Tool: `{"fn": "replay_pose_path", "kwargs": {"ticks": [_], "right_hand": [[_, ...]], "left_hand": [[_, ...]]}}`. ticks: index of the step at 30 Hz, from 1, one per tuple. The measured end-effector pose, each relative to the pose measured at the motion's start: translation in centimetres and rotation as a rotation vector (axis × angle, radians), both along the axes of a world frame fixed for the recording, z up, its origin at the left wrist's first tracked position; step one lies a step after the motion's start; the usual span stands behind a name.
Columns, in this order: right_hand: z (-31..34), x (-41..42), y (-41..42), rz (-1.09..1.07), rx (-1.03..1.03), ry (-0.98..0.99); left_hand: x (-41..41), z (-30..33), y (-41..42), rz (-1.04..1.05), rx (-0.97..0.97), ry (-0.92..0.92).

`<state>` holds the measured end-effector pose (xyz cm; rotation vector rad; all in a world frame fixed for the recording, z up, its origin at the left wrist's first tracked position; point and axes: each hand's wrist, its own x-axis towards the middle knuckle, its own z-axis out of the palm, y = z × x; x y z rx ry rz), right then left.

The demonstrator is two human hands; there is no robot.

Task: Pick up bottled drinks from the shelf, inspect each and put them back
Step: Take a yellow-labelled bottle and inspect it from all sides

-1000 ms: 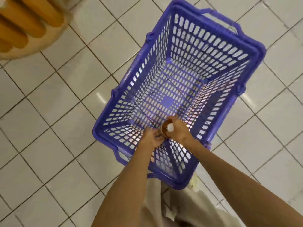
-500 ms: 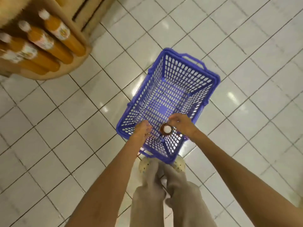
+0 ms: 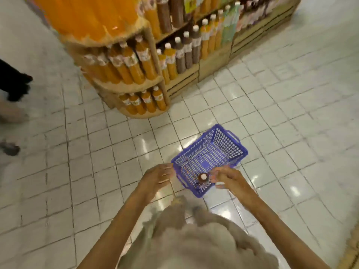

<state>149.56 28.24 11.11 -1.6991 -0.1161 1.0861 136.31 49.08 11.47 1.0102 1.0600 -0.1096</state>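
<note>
We saw a brown bottle (image 3: 203, 179) with a white cap standing upright in the near corner of a purple basket (image 3: 229, 152) that sat on the white tiled floor (image 3: 97, 171). The right hand (image 3: 226, 176) hovered just beside the bottle, its fingers (image 3: 213, 178) loosely bent toward the cap; the picture was blurred there, so we could not tell whether they touched it or gripped it. The left hand (image 3: 157, 176) was released, its fingers (image 3: 168, 167) stretched out and relaxed, holding nothing, just left of the basket's near rim. Both bare forearms reached down from the bottom of the view, over beige trousers (image 3: 194, 239).

Beyond the basket stood a wooden shelf (image 3: 136, 86) with a rounded end, stacked with orange bottled drinks (image 3: 134, 68) on several tiers. To its right the rows carried darker brown bottles (image 3: 186, 53) and a few pale green ones (image 3: 229, 26), all with white caps. At the far left edge a dark shape (image 3: 15, 84) and a blurred foot (image 3: 10, 148) of another person showed on the floor.
</note>
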Motion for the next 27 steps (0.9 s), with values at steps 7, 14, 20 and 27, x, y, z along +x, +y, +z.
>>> {"fn": "replay_pose_path", "kwargs": {"ticks": [7,14,20,27], "right_hand": [[0.3,-1.5,-1.9,0.862,-0.298,-0.194],[0.0,-8.0,2.1,1.261,-0.267,-0.389],[0.0,-22.9,7.5,1.656,-0.125,-0.183],[-0.1,-45.4,10.4,1.961,0.002,-0.150]], "left_hand": [[-11.3,-0.6,-7.2,0.516,-0.051,0.045],[-24.6,-1.0,-17.7,1.234,-0.141,0.093],[-33.8,0.2,-25.7,1.640,-0.211,0.052],[-48.8,1.2,-33.7,2.006,-0.162,0.090]]}}
